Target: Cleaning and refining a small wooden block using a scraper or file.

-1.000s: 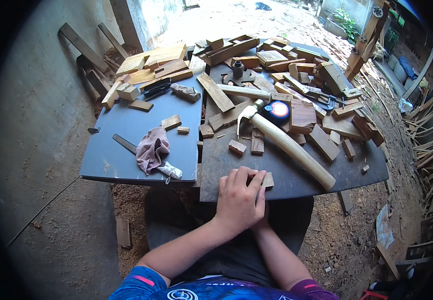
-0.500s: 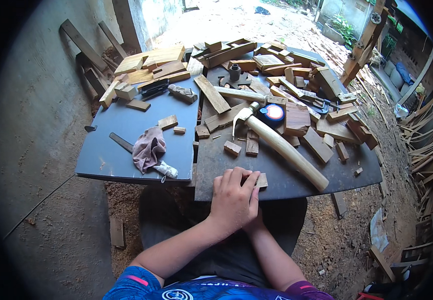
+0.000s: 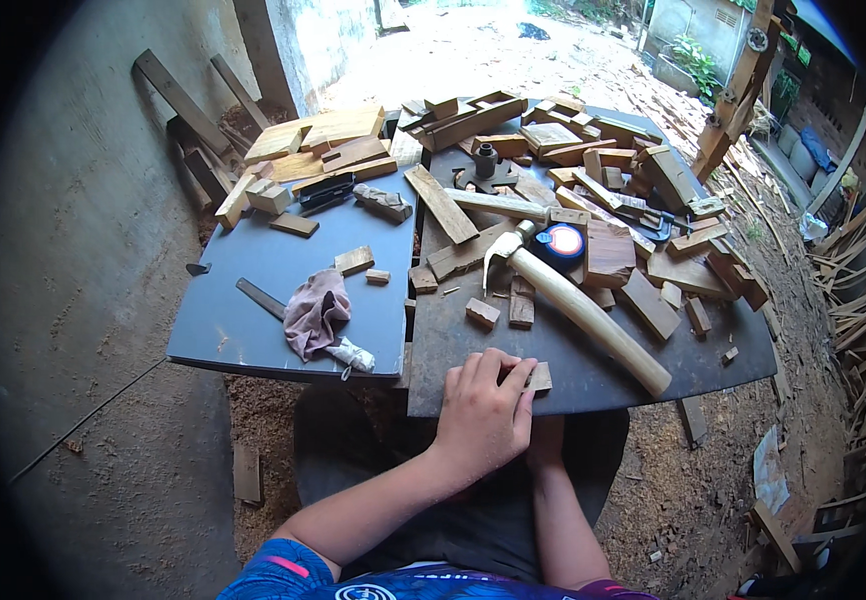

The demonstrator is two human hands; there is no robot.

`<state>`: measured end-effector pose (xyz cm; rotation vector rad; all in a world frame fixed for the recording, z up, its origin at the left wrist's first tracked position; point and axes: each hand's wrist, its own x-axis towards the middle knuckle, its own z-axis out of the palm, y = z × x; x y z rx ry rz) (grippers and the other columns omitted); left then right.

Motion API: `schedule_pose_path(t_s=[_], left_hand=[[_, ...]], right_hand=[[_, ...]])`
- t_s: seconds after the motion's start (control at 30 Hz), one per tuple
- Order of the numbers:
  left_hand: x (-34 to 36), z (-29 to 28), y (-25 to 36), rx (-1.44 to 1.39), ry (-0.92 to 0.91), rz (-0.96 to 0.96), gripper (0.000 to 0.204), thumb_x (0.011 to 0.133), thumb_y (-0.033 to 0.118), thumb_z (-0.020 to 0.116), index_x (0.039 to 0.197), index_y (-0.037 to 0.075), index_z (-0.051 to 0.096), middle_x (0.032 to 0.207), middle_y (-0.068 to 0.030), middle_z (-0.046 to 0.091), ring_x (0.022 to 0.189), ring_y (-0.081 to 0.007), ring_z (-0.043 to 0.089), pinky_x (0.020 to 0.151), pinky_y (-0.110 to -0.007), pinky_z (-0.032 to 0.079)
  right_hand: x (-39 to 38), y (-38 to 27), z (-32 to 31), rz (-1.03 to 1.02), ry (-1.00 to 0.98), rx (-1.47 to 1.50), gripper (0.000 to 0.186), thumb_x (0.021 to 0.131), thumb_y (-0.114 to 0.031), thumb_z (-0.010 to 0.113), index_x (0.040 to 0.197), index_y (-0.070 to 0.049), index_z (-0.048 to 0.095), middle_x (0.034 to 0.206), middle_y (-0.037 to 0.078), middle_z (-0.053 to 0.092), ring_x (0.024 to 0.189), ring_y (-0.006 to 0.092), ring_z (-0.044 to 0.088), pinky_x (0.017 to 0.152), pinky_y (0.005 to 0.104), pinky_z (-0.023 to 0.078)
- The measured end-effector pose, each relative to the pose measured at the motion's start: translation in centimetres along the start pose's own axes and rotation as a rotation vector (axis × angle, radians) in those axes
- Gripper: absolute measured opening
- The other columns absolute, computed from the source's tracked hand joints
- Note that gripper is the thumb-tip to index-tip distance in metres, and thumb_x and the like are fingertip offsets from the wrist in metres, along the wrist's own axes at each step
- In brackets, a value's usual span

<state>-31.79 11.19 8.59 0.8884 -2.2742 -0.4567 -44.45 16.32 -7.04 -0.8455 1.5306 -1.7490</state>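
My left hand [image 3: 483, 408] rests at the near edge of the dark right-hand tabletop [image 3: 443, 385], its fingers bent and closed round a small wooden block [image 3: 542, 377]. One end of the block sticks out past the thumb. Just to the right, my right forearm [image 3: 563, 510] rises toward the table's edge. The right hand is mostly hidden by the edge and the left hand, so its fingers do not show. Beyond the hands, a claw hammer [image 3: 588, 320] lies slantwise, with a small wood block [image 3: 483, 313] left of its head.
Many wood offcuts [image 3: 608, 255] pile toward the far side, around a round blue-and-black tape measure [image 3: 560, 243]. The blue-grey left tabletop [image 3: 223, 310] carries a pink cloth [image 3: 315, 318] over a flat metal tool. A gap divides the two tops. Wood strips [image 3: 858, 290] heap up at right.
The whole view has shifted a little, setting things lower and further right. My right forearm has drawn slightly apart from the left wrist. The left hand keeps its hold on the block.
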Motion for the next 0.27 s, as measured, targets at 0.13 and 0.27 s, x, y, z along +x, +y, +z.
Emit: schedule_pose_path(t_s=[0.13, 0.27], left_hand=[[-0.2, 0.2, -0.2, 0.007, -0.002, 0.013, 0.036, 0.082, 0.015, 0.065, 0.117, 0.007, 0.066, 0.104, -0.0074, 0.056, 0.1, -0.0239, 0.054, 0.084, -0.039, 0.04], [-0.5, 0.3, -0.3, 0.034, 0.027, 0.008, 0.037, 0.082, 0.016, 0.066, 0.118, 0.008, 0.065, 0.106, -0.007, 0.057, 0.103, -0.0239, 0.053, 0.085, -0.039, 0.04]], right_hand=[[0.0, -0.4, -0.2, -0.132, -0.042, -0.266, 0.035, 0.097, -0.017, 0.056, 0.128, -0.003, 0.052, 0.125, 0.013, 0.058, 0.116, 0.0233, 0.057, 0.097, 0.0394, 0.046], [0.1, -1.1, 0.5, 0.029, -0.059, 0.186, 0.037, 0.097, -0.02, 0.057, 0.131, -0.005, 0.05, 0.127, 0.014, 0.057, 0.117, 0.0265, 0.057, 0.1, 0.0414, 0.045]])
